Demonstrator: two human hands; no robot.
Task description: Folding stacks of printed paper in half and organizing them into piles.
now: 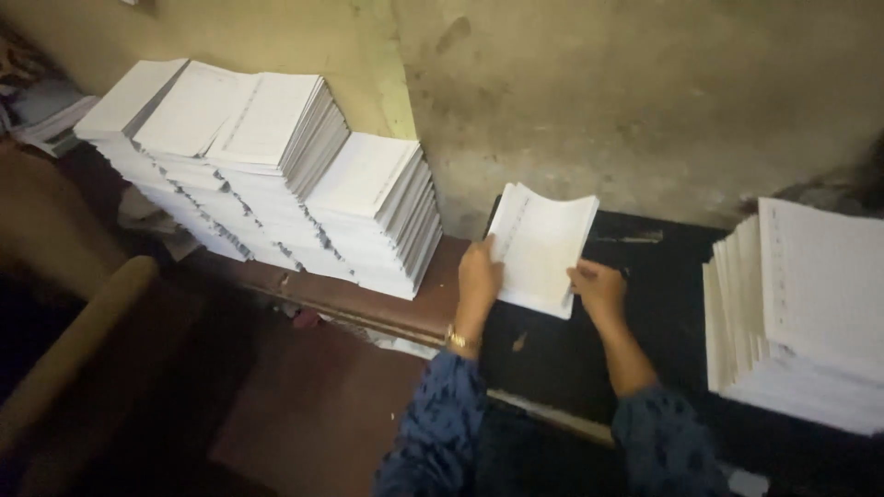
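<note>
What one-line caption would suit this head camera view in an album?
Both hands, left hand and right hand, hold a bundle of white sheets over a dark table, between tall paper stacks.

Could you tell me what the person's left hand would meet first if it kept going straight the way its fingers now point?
The left hand already grips the small bundle of white ruled paper sheets; its fingers point up and away. Past that bundle, the stained plaster wall probably comes first, though depth is unclear.

Bare black tabletop lies open between the right hand and the fanned paper stack well to its right. Left of the left hand, stepped stacks of ruled sheets block the brown ledge. Just beyond both hands the stained wall closes the way.
</note>
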